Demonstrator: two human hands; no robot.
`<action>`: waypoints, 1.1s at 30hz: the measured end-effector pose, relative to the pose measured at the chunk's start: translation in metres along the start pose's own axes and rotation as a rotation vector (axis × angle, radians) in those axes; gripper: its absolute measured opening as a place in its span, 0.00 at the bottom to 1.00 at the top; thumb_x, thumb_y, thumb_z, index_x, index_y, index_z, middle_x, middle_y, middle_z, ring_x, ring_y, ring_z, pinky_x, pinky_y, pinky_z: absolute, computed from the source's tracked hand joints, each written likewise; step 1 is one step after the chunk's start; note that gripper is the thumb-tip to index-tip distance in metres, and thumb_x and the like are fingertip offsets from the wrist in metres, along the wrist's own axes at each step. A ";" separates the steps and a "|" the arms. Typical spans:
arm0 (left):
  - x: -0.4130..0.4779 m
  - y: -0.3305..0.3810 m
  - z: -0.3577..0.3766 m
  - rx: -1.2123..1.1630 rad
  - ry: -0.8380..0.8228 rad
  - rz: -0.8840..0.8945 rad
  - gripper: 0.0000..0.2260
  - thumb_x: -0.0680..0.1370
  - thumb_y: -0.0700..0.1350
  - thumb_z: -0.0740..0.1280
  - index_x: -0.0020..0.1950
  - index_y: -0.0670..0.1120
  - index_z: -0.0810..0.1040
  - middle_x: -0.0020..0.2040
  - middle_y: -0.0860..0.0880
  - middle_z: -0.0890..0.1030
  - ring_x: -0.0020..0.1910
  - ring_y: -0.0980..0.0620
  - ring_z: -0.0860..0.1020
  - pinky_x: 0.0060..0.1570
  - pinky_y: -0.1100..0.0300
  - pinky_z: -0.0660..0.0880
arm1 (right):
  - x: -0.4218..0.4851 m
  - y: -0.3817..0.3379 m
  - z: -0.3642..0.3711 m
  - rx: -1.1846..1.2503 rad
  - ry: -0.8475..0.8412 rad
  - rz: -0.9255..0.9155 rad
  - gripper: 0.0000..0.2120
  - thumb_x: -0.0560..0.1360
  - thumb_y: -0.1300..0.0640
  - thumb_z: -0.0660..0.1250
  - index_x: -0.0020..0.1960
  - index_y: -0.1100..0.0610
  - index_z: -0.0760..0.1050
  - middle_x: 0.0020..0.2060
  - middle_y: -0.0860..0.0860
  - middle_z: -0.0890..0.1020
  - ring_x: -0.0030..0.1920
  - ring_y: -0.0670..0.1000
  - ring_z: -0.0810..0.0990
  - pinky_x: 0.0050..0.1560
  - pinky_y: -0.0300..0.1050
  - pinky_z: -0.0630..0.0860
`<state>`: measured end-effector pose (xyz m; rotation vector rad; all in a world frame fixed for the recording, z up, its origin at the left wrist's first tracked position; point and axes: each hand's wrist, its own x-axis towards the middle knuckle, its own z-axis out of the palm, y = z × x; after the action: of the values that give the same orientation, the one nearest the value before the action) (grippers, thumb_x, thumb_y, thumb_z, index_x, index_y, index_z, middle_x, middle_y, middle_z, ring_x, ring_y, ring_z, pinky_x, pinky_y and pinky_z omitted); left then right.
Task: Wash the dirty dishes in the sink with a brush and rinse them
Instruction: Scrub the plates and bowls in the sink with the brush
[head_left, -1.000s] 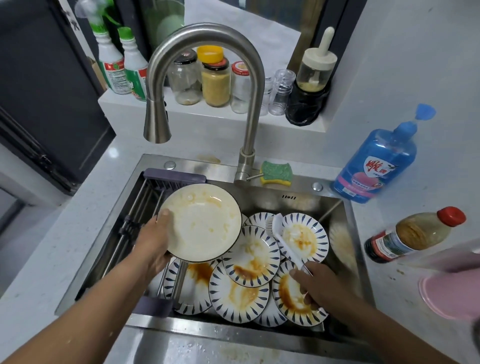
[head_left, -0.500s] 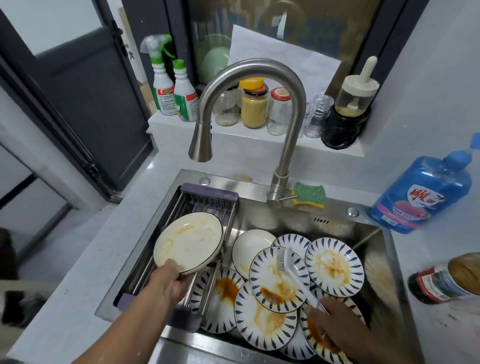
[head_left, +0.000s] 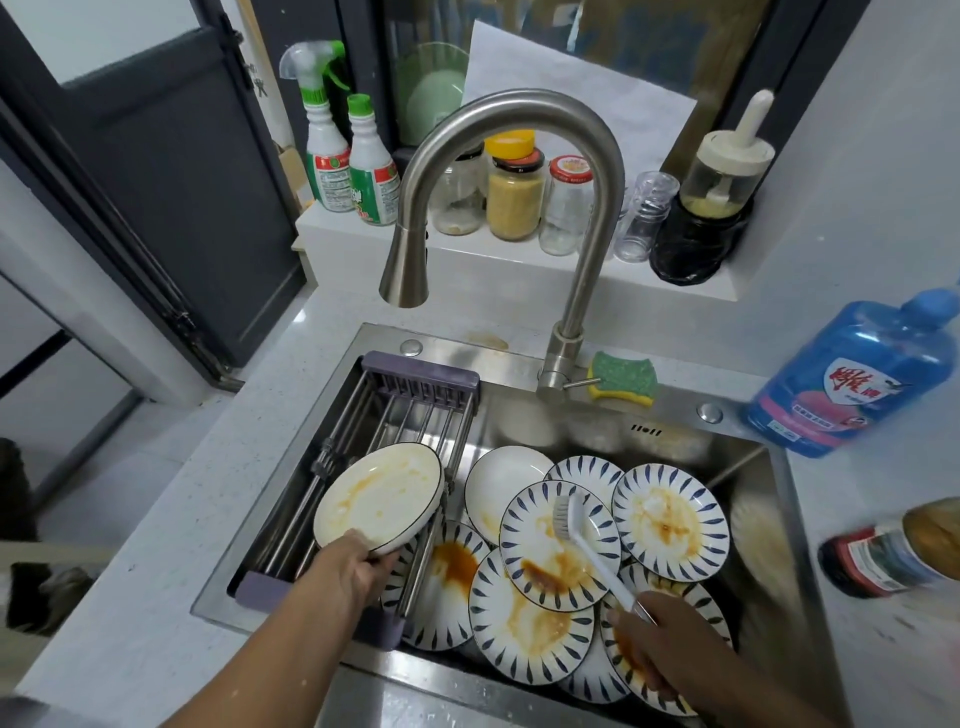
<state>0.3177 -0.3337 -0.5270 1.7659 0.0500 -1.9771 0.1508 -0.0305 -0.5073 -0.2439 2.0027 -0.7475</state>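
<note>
Head view: washing is judged barely begun; no plate appears clean.
A stained white plate (head_left: 379, 499) is gripped by the left hand (head_left: 358, 566) over the rack (head_left: 421, 376); the brush (head_left: 592, 556) is clasped in the right hand (head_left: 670, 639), bristles on patterned plates (head_left: 530, 618) piled in the sink (head_left: 524, 415).

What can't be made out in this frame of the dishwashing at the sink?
Head view only:
- Count of patterned plates: the lower ones are hidden under the pile.
- End of the brush handle: hidden inside the right hand.
- Label of the sauce bottle: motion-blurred, and the bottle is cut off by the right edge.
- Underside of the white plate held by the left hand: faces away from the camera.
</note>
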 end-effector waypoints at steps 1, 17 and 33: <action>0.003 0.001 0.001 -0.001 0.013 -0.021 0.10 0.84 0.38 0.62 0.64 0.42 0.77 0.70 0.46 0.77 0.70 0.43 0.75 0.71 0.45 0.70 | 0.000 0.000 0.001 -0.005 0.006 -0.004 0.14 0.80 0.51 0.69 0.44 0.61 0.73 0.27 0.54 0.75 0.24 0.52 0.72 0.25 0.41 0.67; -0.019 -0.007 0.010 -0.061 0.035 -0.142 0.19 0.85 0.39 0.58 0.77 0.42 0.64 0.75 0.38 0.66 0.73 0.35 0.68 0.69 0.37 0.71 | -0.006 -0.013 0.006 -0.025 -0.033 -0.067 0.13 0.80 0.54 0.69 0.45 0.61 0.70 0.29 0.55 0.74 0.26 0.52 0.69 0.24 0.40 0.67; -0.055 -0.099 0.027 0.379 -0.160 -0.115 0.06 0.82 0.41 0.65 0.48 0.40 0.74 0.39 0.43 0.73 0.33 0.51 0.71 0.42 0.60 0.79 | -0.009 -0.005 -0.016 -0.068 0.094 -0.126 0.14 0.80 0.54 0.69 0.45 0.64 0.73 0.30 0.53 0.73 0.25 0.48 0.70 0.27 0.40 0.67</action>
<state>0.2584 -0.2373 -0.4995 1.8550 -0.3016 -2.3247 0.1411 -0.0242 -0.4921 -0.3838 2.1198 -0.7829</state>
